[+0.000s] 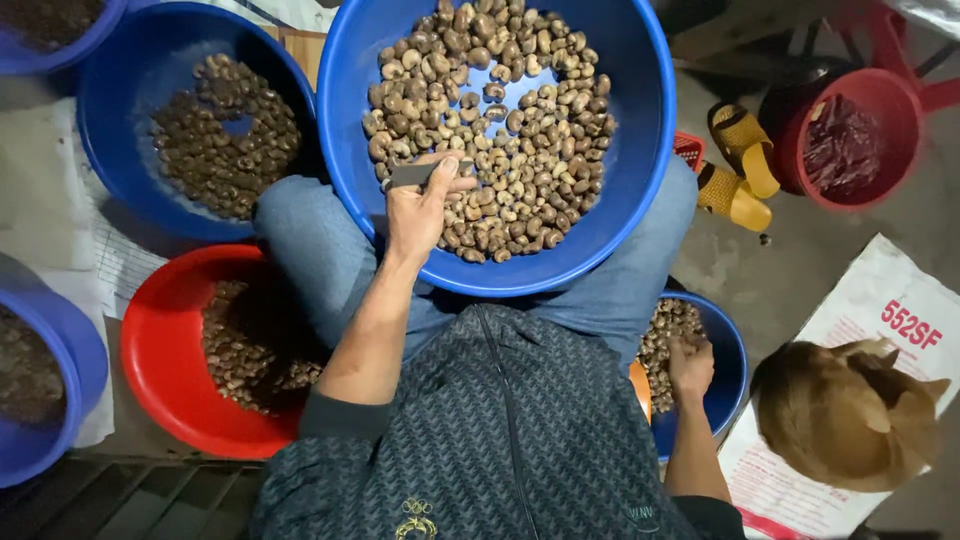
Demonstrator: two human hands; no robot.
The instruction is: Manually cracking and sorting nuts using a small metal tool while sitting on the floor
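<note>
Cashews [500,130] filled the big blue basin [640,150] on the lap; the left hand [420,205] pinched a small dark blade [410,175] above them. Right hand [690,365] dug into the near-right bowl [725,370], grip unclear. Light, brittle, probably best pinched individually.

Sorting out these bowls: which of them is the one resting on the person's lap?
The large blue bowl of pale nuts at top centre sits on the lap; the left hand reaches into it. The others stand on the floor.
</note>
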